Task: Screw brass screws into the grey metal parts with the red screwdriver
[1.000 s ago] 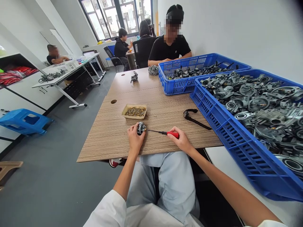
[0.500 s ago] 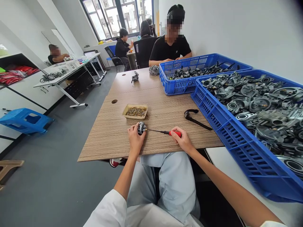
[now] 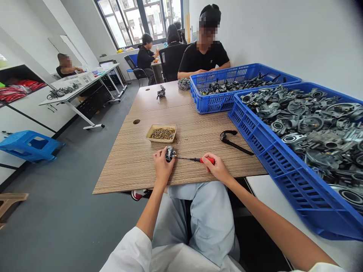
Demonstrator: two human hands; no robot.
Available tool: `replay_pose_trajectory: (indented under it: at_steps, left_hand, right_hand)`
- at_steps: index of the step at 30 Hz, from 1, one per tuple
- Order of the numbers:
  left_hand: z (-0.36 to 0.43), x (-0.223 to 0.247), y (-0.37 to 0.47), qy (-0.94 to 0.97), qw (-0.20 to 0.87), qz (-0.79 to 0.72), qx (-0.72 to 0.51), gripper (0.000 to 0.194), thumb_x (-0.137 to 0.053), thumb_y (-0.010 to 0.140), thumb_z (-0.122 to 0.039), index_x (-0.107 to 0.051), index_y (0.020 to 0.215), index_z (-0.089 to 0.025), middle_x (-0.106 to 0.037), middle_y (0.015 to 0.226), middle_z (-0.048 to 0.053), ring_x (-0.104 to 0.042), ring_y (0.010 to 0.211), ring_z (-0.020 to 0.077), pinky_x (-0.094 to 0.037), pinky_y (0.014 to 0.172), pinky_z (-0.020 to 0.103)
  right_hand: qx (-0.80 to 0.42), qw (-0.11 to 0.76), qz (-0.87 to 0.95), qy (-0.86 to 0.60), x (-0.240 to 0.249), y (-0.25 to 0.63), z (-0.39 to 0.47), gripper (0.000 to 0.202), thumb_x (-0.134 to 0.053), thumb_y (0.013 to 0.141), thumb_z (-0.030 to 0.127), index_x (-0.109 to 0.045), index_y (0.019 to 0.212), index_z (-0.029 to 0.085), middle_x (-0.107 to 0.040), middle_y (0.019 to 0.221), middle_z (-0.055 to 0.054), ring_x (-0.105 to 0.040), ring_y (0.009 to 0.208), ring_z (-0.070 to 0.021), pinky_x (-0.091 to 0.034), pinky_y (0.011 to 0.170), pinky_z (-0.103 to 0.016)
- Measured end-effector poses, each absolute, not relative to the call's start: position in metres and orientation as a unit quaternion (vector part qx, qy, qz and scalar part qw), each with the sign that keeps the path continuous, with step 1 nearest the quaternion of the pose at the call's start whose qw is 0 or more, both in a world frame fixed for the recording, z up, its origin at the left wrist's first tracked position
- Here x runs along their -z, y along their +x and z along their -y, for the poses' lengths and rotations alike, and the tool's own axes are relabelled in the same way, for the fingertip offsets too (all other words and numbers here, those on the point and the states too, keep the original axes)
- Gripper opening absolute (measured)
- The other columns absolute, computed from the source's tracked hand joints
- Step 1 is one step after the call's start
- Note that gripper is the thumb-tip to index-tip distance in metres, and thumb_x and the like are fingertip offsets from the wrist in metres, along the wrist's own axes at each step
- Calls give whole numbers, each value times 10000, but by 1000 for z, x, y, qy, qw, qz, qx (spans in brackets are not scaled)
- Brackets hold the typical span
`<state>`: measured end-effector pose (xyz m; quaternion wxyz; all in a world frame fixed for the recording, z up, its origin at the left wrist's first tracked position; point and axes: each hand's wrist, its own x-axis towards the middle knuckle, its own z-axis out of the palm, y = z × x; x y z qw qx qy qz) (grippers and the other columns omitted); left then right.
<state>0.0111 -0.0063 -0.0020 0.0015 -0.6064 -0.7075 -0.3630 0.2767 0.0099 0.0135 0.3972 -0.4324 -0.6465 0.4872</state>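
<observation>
My left hand [image 3: 163, 163] is closed around a small grey metal carburetor [image 3: 170, 153] on the table, near its front edge. In my right hand [image 3: 214, 164] is a screwdriver [image 3: 195, 159] with a red and black handle, gripped by thumb and fingers. Its thin shaft points left, and the tip meets the brass-coloured part on the carburetor's right side. Just beyond the carburetor stands a tan tray [image 3: 149, 139] full of small brass and dark metal pieces. My left fingers partly hide the carburetor.
Two blue crates [image 3: 208, 107] of metal parts line the table's right side. A black wristwatch [image 3: 224, 136] lies beside the nearer crate. Farther back are another carburetor [image 3: 161, 92] and a pile of metal parts [image 3: 184, 84]. A person in black [image 3: 204, 56] sits across the table.
My right hand and the screwdriver have shifted slightly left, bringing the tip against the carburetor. My left hand keeps its hold in the same place.
</observation>
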Motion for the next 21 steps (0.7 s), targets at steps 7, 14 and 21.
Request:
replay_pose_trajectory:
  at_steps: [7,14,21]
  left_hand:
    - [7,1,12,-603,1,710,364,511,-684,869,-287,-611,1373,-238,-636,1239,117,-522,1160,337,-458,1042,479]
    - [8,1,12,-602,0,709,366,515,-687,869,-281,-610,1375,-231,-639,1244,120,-510,1170,338,-457,1043,475]
    - [6,2,11,-602,-1,711,364,512,-691,869,-292,-611,1371,-239,-640,1245,119,-520,1169,336,-462,1035,476]
  right_hand:
    - [-484,397,649,-432,-14,277,-10,379,-544,1002,576,-580,850,231,-574,548,44,-522,510,-150,-447,588,-288]
    - [-491,403,645,-425,-12,277,-10,366,-547,1006,564,-580,855,233,-569,548,44,-510,510,-150,-436,582,-289]
    - [-487,397,646,-434,-12,277,-10,378,-542,1004,581,-579,861,233,-575,548,42,-515,518,-155,-437,589,-290]
